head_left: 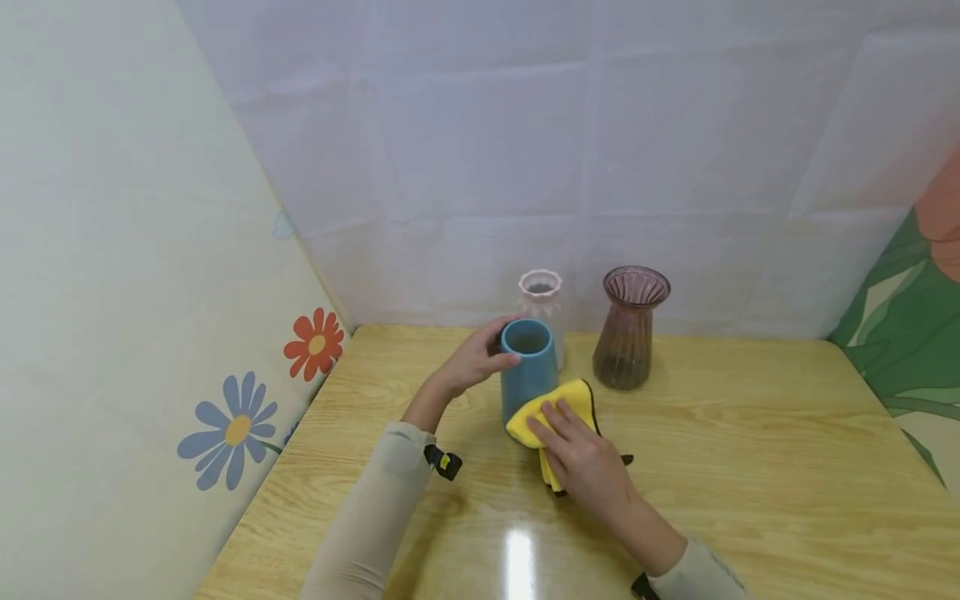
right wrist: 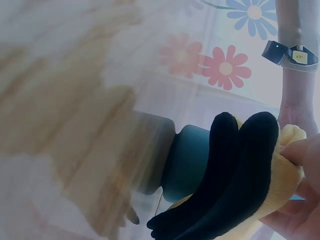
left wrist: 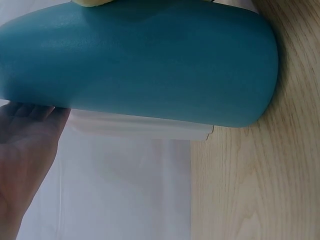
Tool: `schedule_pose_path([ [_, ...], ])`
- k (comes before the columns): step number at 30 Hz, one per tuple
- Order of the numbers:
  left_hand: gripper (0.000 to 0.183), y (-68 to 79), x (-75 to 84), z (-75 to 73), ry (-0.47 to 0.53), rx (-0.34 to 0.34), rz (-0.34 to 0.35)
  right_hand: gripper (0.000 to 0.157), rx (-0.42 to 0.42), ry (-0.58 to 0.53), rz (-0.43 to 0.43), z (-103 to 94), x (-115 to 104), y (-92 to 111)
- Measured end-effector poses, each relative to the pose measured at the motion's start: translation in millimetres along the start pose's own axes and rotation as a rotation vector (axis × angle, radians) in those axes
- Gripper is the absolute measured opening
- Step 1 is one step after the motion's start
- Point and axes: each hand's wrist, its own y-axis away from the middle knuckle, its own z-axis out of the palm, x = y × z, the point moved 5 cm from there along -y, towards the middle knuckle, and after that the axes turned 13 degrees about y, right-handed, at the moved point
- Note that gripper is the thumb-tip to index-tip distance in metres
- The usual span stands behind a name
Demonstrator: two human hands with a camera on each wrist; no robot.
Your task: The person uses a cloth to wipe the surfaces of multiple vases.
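Observation:
A blue cylindrical vase (head_left: 519, 387) stands upright on the wooden table. Near its rim, my left hand (head_left: 476, 360) grips it from the left, thumb on the near side. My right hand (head_left: 588, 458) holds a folded yellow cloth (head_left: 573, 396) with dark edging against the vase's lower front right. In the left wrist view the vase's smooth side (left wrist: 165, 65) fills the upper part, with the left hand (left wrist: 27, 155) along it. The right wrist view shows the cloth's black side (right wrist: 250, 165) close to the vase (right wrist: 186, 162); the hand's fingers (right wrist: 302, 190) bend round its yellow side.
Close behind the blue vase stands a white vase (head_left: 542, 285) with a scalloped rim, partly hidden. To its right is a ribbed purple glass vase (head_left: 626, 342). A white backdrop (head_left: 480, 167) rises behind the table (head_left: 750, 450), and a flower-printed sheet (head_left: 150, 292) borders the left.

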Motion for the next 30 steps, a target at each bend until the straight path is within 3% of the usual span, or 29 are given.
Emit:
schedule_pose_path([
  [4,0.077,-0.6,-0.7,-0.1,0.005,-0.004,-0.004,0.048,-0.035,-0.006,0.010,1.9,-0.5,2.0],
  [13,0.102,-2.0,-4.2,-0.5,0.013,-0.007,-0.002,0.048,-0.107,-0.007,0.041,4.6,-1.4,4.7],
  [23,0.110,-4.3,-0.5,-10.4,0.033,-0.103,-0.035,0.042,-0.271,-0.080,0.069,6.6,-1.3,5.8],
  [27,0.092,-3.0,2.8,-7.6,0.065,-0.120,-0.029,0.041,-0.202,-0.097,0.094,-7.3,6.5,1.5],
  [30,0.077,0.6,4.9,-2.5,0.055,-0.077,-0.011,0.043,-0.105,-0.100,0.133,-22.1,16.2,-2.7],
])
